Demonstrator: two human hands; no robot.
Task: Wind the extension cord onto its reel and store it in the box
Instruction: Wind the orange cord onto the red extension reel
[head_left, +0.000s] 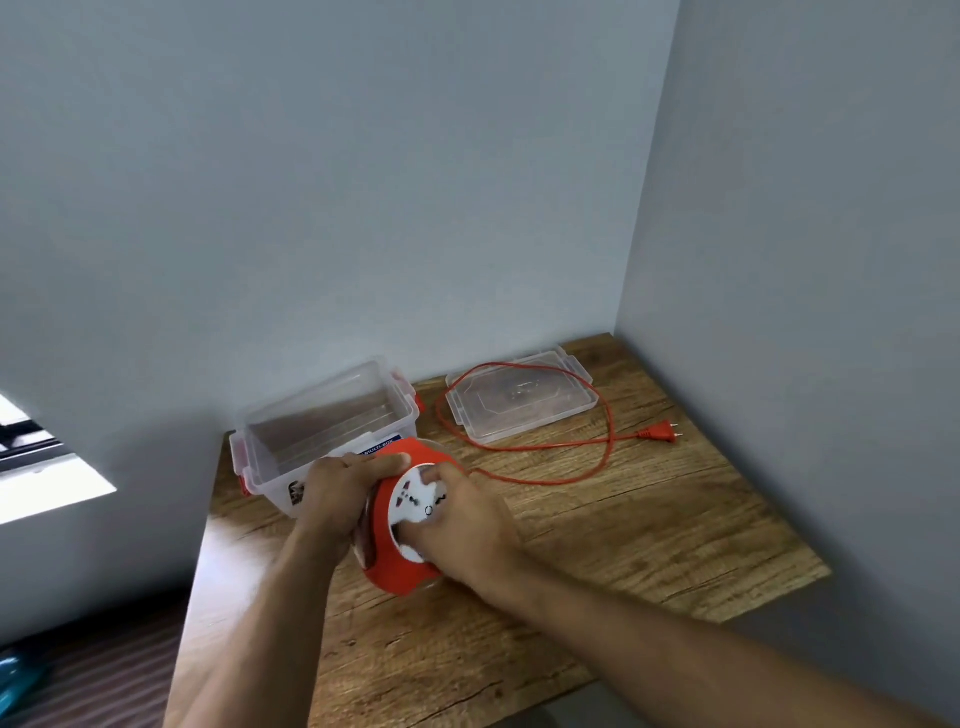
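A wooden table (597, 561) is set into a corner of grey walls (415, 182), and everything in use is carried on it. Toward ten o'clock of the table, a clear plastic box (322, 421) with red latches is stood open and empty against the back wall. At one o'clock from the box, its clear lid (519, 397) is laid flat on the wood, apart from the box.

The red reel (400, 551) with a white socket face is held tilted at the table's centre, just at five o'clock of the box. It is gripped at its nine o'clock edge by the left hand (337, 499), whose fingers are curled over the red rim. The white face is covered from three o'clock by the right hand (467, 525), its fingers pressed closed onto the face.

The red cord (605, 431) is seen running out from the reel toward two o'clock, looped loosely across the lid. Its plug (660, 431) is lying on the wood at three o'clock of the lid.
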